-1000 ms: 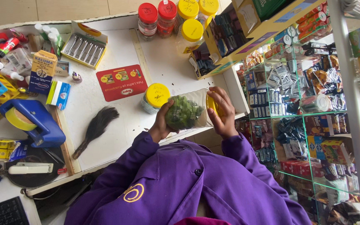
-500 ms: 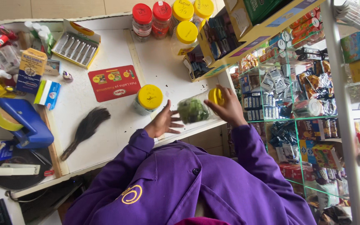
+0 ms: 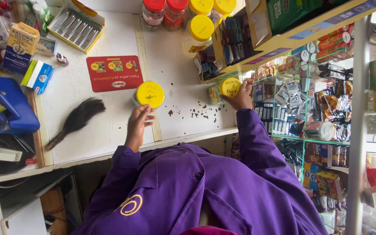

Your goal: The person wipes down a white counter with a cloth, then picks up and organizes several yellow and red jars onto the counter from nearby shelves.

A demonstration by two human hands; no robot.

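Observation:
My left hand reaches across the white counter, its fingers wrapped on the near side of a clear jar with a yellow lid. At the counter's right edge, my right hand grips a second, smaller yellow-lidded jar next to the shelf of goods. Dark crumbs lie scattered on the counter between the two hands. Purple sleeves cover both arms.
A dark hand brush and a red card lie left of the jar. Red- and yellow-lidded jars stand at the back. A blue tape dispenser and boxes sit at the left. Glass shelves of packets fill the right.
The green bundle between my hands is gone from view. My right hand has carried its jar to the right edge; my left hand has shifted left onto the other jar.

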